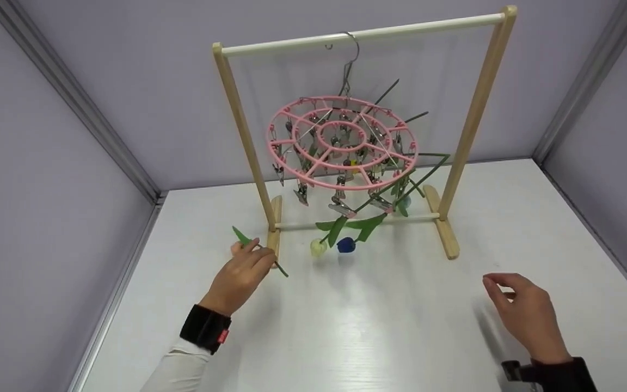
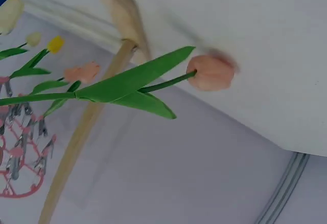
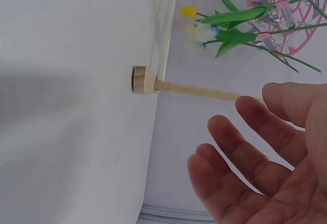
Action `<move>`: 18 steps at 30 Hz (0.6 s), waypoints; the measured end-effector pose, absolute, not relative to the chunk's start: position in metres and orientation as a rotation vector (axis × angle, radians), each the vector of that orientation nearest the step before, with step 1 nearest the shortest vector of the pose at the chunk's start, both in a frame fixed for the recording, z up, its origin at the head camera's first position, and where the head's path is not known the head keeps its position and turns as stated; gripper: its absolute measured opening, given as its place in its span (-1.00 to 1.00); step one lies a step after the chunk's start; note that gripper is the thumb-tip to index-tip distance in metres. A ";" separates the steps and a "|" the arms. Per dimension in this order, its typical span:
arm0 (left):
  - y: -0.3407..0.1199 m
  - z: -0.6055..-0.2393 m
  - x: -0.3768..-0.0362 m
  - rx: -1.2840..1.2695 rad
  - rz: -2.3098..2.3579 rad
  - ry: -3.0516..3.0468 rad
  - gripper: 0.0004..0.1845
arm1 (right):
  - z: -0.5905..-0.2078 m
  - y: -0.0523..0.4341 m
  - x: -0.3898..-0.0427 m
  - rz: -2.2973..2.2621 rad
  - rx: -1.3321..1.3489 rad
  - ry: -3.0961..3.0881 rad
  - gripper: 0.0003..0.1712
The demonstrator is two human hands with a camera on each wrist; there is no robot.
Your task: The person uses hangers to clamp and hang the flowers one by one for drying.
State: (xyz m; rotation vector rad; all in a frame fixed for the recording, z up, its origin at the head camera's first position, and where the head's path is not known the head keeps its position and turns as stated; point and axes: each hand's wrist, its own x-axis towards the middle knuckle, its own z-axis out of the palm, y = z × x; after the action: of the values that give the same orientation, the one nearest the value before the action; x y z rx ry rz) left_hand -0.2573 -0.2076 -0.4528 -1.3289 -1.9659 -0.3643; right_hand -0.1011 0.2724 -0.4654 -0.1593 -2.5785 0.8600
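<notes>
My left hand pinches the stem of an artificial tulip with a pink bloom and green leaves, left of the hanging rack. In the head view the fingers hide most of its bloom. Apart from everything, my right hand hovers over the table's right side, thumb and index finger close together, holding nothing. Its fingers are loosely bent in the right wrist view. A pink round clip hanger carries several tulips head down, among them a cream tulip, a blue tulip and a yellow tulip.
The hanger hooks onto the white top bar of a wooden stand. The stand's feet rest on the white table. Pale panels with metal edges enclose the table at the back and sides.
</notes>
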 end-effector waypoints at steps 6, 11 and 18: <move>-0.191 -0.422 -0.239 -1.328 -0.484 -1.818 -0.86 | -0.462 0.241 -0.113 0.846 0.041 -2.449 -0.91; -0.178 -0.401 -0.225 -1.319 -0.618 -1.758 -0.76 | -0.455 0.216 -0.116 0.908 0.233 -2.376 -0.89; -0.158 -0.383 -0.213 -1.255 -0.875 -1.747 -0.73 | -0.438 0.183 -0.118 1.014 0.378 -2.311 -0.84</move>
State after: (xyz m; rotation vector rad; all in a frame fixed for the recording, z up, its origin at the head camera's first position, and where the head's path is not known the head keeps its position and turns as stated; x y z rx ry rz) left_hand -0.2126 -0.1583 -0.3825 -1.2549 -1.7467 -0.8746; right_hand -0.1180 0.1831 -0.4383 0.3782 -2.3109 1.0143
